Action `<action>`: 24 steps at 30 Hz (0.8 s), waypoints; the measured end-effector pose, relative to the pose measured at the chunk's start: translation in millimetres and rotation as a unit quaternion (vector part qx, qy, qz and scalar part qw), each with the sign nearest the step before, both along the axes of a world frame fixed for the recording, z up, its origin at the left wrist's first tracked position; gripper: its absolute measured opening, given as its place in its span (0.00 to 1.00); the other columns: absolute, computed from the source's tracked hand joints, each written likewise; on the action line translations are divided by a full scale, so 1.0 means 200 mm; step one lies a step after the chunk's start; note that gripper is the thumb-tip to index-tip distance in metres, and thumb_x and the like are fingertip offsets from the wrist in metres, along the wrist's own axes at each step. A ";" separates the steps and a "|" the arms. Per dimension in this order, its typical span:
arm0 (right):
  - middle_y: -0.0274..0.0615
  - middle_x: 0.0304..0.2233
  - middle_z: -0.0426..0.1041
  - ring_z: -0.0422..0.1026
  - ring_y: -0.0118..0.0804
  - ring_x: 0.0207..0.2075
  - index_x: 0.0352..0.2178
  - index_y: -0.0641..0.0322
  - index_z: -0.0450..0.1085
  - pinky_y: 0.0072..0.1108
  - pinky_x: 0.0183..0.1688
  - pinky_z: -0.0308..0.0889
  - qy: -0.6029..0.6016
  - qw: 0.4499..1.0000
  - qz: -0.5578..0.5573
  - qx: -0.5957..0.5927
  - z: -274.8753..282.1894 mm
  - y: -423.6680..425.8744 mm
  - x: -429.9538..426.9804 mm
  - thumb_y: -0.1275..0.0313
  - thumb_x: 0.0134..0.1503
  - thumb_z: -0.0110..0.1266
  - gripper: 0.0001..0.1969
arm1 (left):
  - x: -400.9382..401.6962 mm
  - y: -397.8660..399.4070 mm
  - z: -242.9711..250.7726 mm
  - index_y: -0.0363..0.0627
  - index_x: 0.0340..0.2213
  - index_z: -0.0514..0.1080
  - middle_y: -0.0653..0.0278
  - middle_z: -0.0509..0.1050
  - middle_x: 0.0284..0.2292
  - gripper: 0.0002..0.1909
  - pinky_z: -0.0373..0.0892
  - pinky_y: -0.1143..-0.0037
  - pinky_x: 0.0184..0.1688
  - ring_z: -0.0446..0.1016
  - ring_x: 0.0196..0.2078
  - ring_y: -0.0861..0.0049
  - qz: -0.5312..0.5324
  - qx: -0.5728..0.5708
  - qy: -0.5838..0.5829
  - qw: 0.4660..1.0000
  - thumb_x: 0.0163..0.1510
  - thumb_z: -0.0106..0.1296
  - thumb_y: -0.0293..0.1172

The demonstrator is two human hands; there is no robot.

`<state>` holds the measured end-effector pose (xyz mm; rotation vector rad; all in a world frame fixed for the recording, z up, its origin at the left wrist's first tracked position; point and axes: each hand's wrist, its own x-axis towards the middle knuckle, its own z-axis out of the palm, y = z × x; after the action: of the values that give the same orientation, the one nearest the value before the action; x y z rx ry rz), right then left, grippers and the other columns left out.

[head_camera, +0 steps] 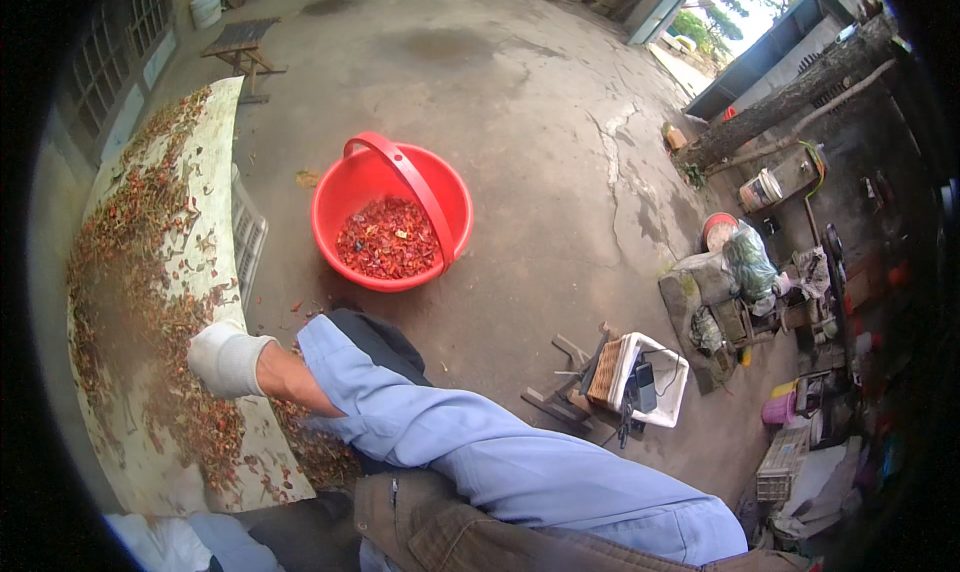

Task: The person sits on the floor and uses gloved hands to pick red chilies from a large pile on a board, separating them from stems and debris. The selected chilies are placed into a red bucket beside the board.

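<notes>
My right hand (227, 360), in a white knit glove, is at the inner edge of a pale board (219, 133). Its fingers point down into dried red plant pieces (187, 414), which look like chillies mixed with stems and leaves. The glove's back hides the fingertips, so any hold is not visible. At the lower left, a blurred pale shape, apparently my gloved left hand (184, 488), is over the board near a light blue sleeve; its fingers cannot be made out. Ahead on the concrete floor stands a red plastic bucket (330, 204), its handle raised, partly filled with red pieces (386, 242).
A white plastic crate (251, 234) shows beneath the board's edge. A small wooden stool (241, 38) stands beyond it. To the right, a white-lined wicker basket (671, 381) holds a black device. Sacks, buckets and a wooden post (787, 92) line the right side, near an open doorway.
</notes>
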<state>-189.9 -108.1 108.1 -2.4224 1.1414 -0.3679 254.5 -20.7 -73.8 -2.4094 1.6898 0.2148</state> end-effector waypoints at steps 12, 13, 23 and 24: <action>0.49 0.37 0.82 0.81 0.51 0.43 0.38 0.52 0.82 0.39 0.48 0.76 0.033 0.998 -0.014 0.053 0.15 0.02 -0.13 0.60 0.60 0.57 0.12 | -0.21 0.07 0.37 0.48 0.50 0.79 0.47 0.81 0.46 0.21 0.71 0.60 0.57 0.79 0.51 0.52 0.130 -0.153 0.052 0.978 0.56 0.56 0.40; 0.50 0.37 0.81 0.80 0.52 0.43 0.37 0.51 0.82 0.39 0.48 0.75 0.047 0.996 -0.025 0.077 0.17 0.02 -0.15 0.60 0.61 0.57 0.12 | -0.22 0.06 0.37 0.49 0.49 0.79 0.50 0.82 0.46 0.20 0.71 0.61 0.58 0.79 0.53 0.54 0.149 -0.143 0.036 0.978 0.56 0.57 0.39; 0.53 0.34 0.79 0.79 0.55 0.41 0.33 0.58 0.80 0.41 0.45 0.74 0.028 0.998 -0.016 0.048 0.15 0.03 -0.10 0.62 0.61 0.57 0.12 | -0.33 0.02 0.20 0.48 0.42 0.83 0.55 0.84 0.39 0.13 0.76 0.67 0.49 0.82 0.44 0.57 0.056 -0.154 0.277 0.947 0.55 0.57 0.32; 0.53 0.33 0.79 0.79 0.55 0.41 0.33 0.58 0.80 0.41 0.45 0.74 0.030 0.998 -0.014 0.051 0.15 0.04 -0.10 0.62 0.61 0.56 0.12 | -0.33 0.01 0.20 0.48 0.41 0.83 0.55 0.84 0.38 0.12 0.76 0.67 0.49 0.83 0.43 0.58 0.084 -0.159 0.305 0.935 0.55 0.57 0.31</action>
<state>-210.0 -101.1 139.0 -2.3441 1.1921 -0.2404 188.7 -19.0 -33.9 -2.9446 1.8572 0.8568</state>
